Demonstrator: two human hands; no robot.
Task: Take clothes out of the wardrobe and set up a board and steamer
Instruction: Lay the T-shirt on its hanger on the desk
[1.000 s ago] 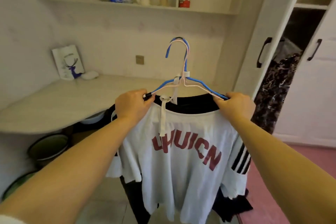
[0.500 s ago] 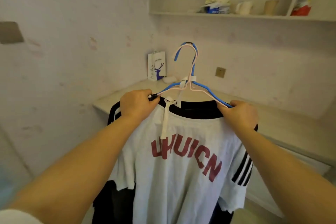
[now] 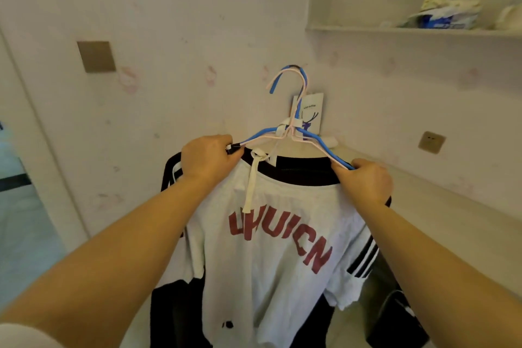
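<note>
I hold up a bundle of clothes on hangers in front of me. A white T-shirt (image 3: 271,251) with red letters, a black collar and striped sleeves hangs in front, with dark garments (image 3: 175,316) behind it. The blue and pink wire hangers (image 3: 293,127) are tied together with a white strip. My left hand (image 3: 209,158) grips the hangers' left shoulder end. My right hand (image 3: 364,181) grips the right shoulder end. No board or steamer is in sight.
A pale wall (image 3: 175,37) with a switch plate (image 3: 96,56) is straight ahead. A desk surface (image 3: 440,206) runs along the right, with a small paper bag (image 3: 312,110) at its corner and a socket (image 3: 431,142) above. A shelf (image 3: 409,29) holds packets. A doorframe (image 3: 36,133) stands at left.
My view has swung further left, away from the wardrobe and along the desk toward the wall and doorframe. Both hands keep the same grip on the hangers.
</note>
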